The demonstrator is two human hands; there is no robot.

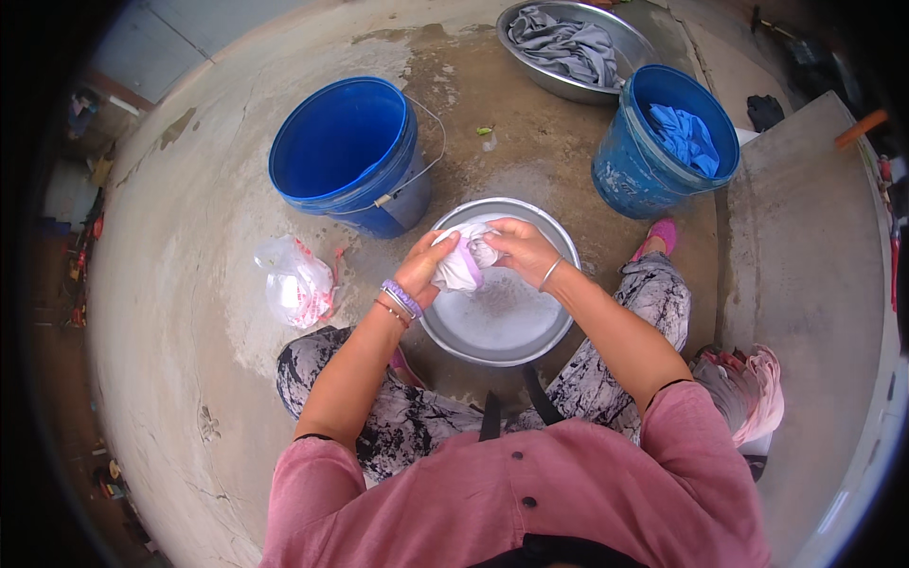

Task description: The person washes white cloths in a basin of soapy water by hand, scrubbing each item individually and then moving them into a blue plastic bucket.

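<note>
Between my two hands is a bunched white cloth [454,272] with a lilac band, held above a metal basin. My left hand [419,268] grips its left side, the thumb laid over the top. My right hand [524,248] pinches the upper right part of the cloth. Below, the round metal basin [497,355] stands on the floor between my feet. Whitish, cloudy water [501,316] seems to lie in it. The fingertips under the cloth are partly hidden.
A blue bucket [341,202] stands ahead on the left, beside a plastic bag [298,284]. Ahead right, another bucket [614,174] holds blue cloth [685,138]. Behind it, a wide metal basin [639,50] holds grey cloth [564,46]. Pink and grey fabric [753,397] lies at my right.
</note>
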